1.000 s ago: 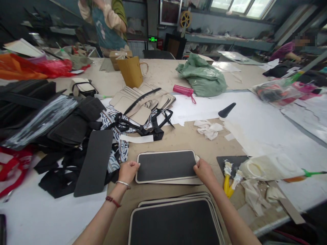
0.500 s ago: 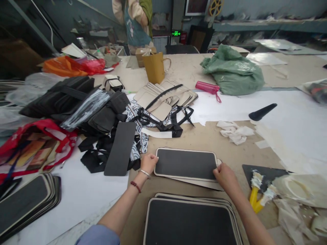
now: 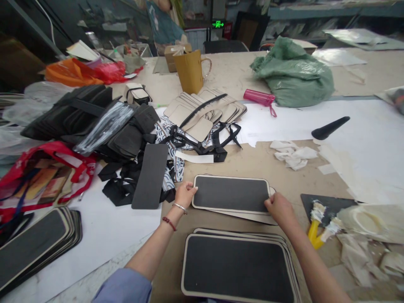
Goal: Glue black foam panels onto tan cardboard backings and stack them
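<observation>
A black rounded panel with a beige border point(image 3: 231, 193) lies in front of me, on top of a beige piece that sticks out beneath it at the right and lower edge. My left hand point(image 3: 185, 194) pinches its left edge with fingers closed. At the opposite end, the fingers of my right hand point(image 3: 279, 207) are closed on the lower right corner. Nearer to me sits a stack of larger black panels with beige borders point(image 3: 238, 267). A plain black strip-shaped panel point(image 3: 150, 176) rests to the left of my left hand.
Two yellow-handled brushes point(image 3: 315, 229) lie by a black sheet at right, near crumpled cloth point(image 3: 293, 155). Another panel stack point(image 3: 34, 248) is at far left. Behind are beige pieces point(image 3: 202, 113), a yellow pitcher point(image 3: 190, 71) and a green bag point(image 3: 295, 75). A person stands beyond the table.
The view has tilted slightly downward, so the table's things appear higher. Both hands keep their hold on the panel's ends, with little movement.
</observation>
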Demonstrator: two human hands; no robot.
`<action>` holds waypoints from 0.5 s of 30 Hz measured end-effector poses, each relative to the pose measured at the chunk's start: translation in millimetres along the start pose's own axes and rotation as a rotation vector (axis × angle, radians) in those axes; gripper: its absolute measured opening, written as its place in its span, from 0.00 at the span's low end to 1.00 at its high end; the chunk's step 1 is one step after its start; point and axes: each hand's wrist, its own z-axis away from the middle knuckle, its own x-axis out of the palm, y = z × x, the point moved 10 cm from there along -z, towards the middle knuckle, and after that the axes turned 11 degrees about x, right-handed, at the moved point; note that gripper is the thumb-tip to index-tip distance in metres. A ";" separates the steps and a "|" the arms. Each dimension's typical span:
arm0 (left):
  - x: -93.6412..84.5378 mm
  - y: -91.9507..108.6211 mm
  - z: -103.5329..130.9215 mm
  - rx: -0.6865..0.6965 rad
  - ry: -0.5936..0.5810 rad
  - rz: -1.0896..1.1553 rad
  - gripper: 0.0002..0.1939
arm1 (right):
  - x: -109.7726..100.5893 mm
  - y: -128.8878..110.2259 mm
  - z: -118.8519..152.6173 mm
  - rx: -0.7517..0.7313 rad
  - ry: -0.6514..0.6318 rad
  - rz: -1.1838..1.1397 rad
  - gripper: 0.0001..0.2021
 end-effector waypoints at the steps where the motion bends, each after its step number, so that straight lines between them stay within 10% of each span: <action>1: 1.4 -0.5 -0.4 -0.001 0.002 0.011 0.06 | 0.0 0.1 0.2 0.003 -0.003 0.001 0.07; 15: 9.8 5.4 -0.9 0.042 -0.032 0.226 0.16 | 1.0 5.7 -0.4 0.075 -0.021 -0.016 0.11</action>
